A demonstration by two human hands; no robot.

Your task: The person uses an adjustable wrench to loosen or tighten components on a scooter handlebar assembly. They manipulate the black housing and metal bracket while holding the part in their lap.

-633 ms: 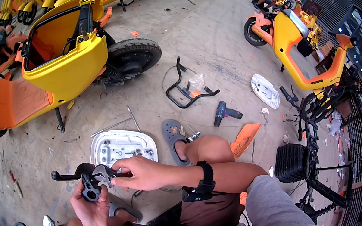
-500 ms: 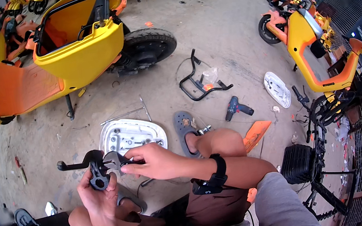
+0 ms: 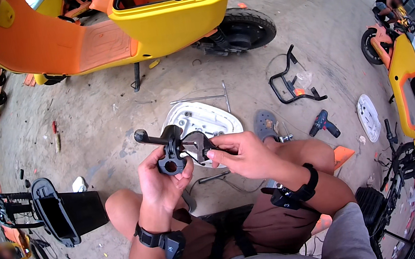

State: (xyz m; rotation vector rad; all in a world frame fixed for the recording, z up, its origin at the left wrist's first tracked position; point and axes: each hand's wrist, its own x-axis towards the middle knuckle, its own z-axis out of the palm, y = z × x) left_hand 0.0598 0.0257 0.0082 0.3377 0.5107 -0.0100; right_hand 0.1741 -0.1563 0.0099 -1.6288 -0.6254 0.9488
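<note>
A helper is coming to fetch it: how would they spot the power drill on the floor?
Find the big yellow-and-orange scooter at the top. Down and right of its rear wheel lies a bent black tube frame; the drill is just below that. Its solid, dark L-shape with red touches differs from the open frame.

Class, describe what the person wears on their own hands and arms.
The left hand and right hand wear no gloves. Around each forearm runs a black strap carrying a dark box with a small white marking. The sleeves are grey and short.
</note>
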